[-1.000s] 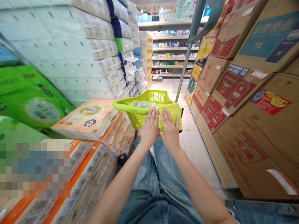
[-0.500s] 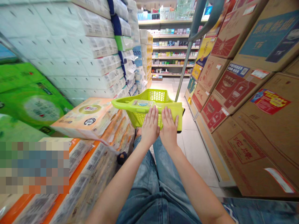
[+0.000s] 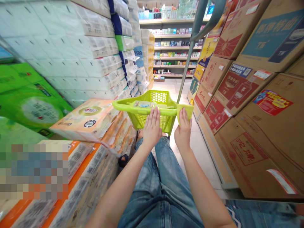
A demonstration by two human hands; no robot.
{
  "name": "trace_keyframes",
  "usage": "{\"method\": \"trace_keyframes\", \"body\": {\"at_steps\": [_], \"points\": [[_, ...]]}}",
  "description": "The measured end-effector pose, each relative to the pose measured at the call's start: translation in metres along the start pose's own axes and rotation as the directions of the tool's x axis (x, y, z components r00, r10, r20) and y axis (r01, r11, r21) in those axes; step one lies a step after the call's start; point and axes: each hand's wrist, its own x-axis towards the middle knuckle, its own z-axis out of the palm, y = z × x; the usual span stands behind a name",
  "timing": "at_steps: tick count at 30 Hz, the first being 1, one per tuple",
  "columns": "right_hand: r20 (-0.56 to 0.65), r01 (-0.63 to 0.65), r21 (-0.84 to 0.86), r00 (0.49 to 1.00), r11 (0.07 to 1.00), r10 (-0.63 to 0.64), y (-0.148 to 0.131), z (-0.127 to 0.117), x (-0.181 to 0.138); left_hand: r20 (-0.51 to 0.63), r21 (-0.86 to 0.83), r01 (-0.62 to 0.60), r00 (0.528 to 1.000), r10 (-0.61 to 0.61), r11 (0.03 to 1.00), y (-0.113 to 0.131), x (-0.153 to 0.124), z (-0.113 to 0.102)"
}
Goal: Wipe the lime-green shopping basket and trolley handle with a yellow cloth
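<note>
A lime-green plastic shopping basket (image 3: 133,117) with perforated walls stands in front of my knees. My left hand (image 3: 152,128) lies against its near rim, fingers straight and together, the tips reaching over the edge; the thumb is mostly hidden. Just off the basket's right end, my right hand (image 3: 183,133) holds a yellow-green cloth (image 3: 188,110), its fingers laid over the front of it. A pale label (image 3: 144,105) sits on the basket's folded handle, left of my left fingertips. From behind the basket's right side rises a grey pole (image 3: 186,68) with a looped grip.
Tissue packs in white (image 3: 102,46) and orange wrapping (image 3: 87,118) are stacked close on my left. Cardboard cartons (image 3: 266,136) line the right side on a low ledge. Shelves (image 3: 175,47) of small goods stand at the far end of the tiled aisle (image 3: 201,152).
My right hand has moved to the right, taking the cloth off the basket's near right side. My left hand has stayed on the rim.
</note>
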Motion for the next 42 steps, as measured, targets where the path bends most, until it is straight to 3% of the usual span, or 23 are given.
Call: {"method": "trace_keyframes", "body": {"at_steps": [3, 7, 10, 14, 20, 25, 31, 37, 42], "points": [[0.009, 0.008, 0.007, 1.0, 1.0, -0.008, -0.017, 0.01, -0.002, -0.013, 0.003, -0.003, 1.0, 0.003, 1.0, -0.001, 0.0, 0.002], [0.131, 0.111, -0.044, 0.986, 0.993, -0.105, -0.05, 0.026, -0.011, -0.016, 0.029, -0.017, 1.0, 0.017, 0.999, -0.006, -0.001, 0.005], [0.174, 0.145, -0.072, 0.976, 0.987, -0.13, -0.059, 0.028, -0.016, -0.008, 0.044, -0.024, 1.0, 0.024, 0.999, -0.009, -0.002, 0.006], [0.188, 0.175, -0.082, 0.97, 0.981, -0.157, -0.038, 0.014, -0.016, -0.006, 0.002, -0.02, 1.0, 0.02, 1.0, -0.006, -0.001, 0.002], [0.021, 0.005, -0.031, 1.0, 0.999, -0.005, 0.003, -0.002, -0.008, -0.004, -0.012, -0.005, 1.0, 0.005, 1.0, 0.0, 0.0, -0.001], [0.015, -0.03, -0.004, 0.999, 1.0, 0.03, -0.015, 0.01, -0.001, -0.005, -0.008, -0.001, 1.0, 0.001, 1.0, -0.001, 0.0, 0.0], [0.19, 0.125, -0.054, 0.975, 0.991, -0.113, -0.055, 0.022, 0.0, -0.011, 0.005, -0.012, 1.0, 0.012, 1.0, -0.006, -0.001, 0.001], [0.167, 0.145, -0.021, 0.976, 0.989, -0.139, -0.027, -0.003, 0.008, 0.014, -0.027, -0.005, 1.0, 0.006, 1.0, -0.002, 0.0, -0.002], [0.147, 0.134, 0.081, 0.978, 0.988, -0.145, 0.007, -0.018, 0.044, 0.022, -0.027, 0.006, 1.0, -0.006, 1.0, 0.001, 0.0, -0.003]]}}
